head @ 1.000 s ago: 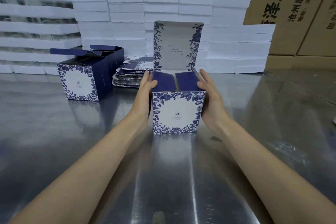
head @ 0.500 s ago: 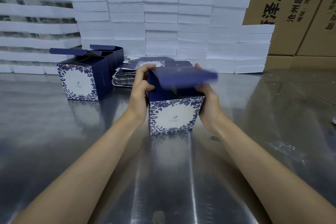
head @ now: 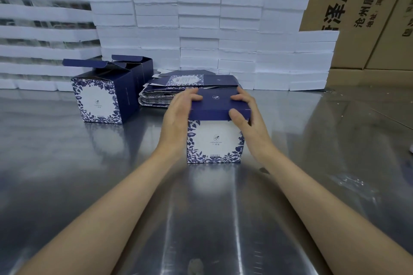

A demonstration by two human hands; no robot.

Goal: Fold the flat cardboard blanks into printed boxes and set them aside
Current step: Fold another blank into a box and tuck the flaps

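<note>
While the box (head: 214, 140) stood upright, printed face toward you, your left hand (head: 176, 116) and right hand (head: 248, 116) grasped its navy lid (head: 218, 105); print too small to read.

- Cool, even light from overhead; bright streaks of glare run down the steel table (head: 223, 219).
- Soft shadows only.
- Wide-angle bending at the edges; the near table edge is blurred.
</note>
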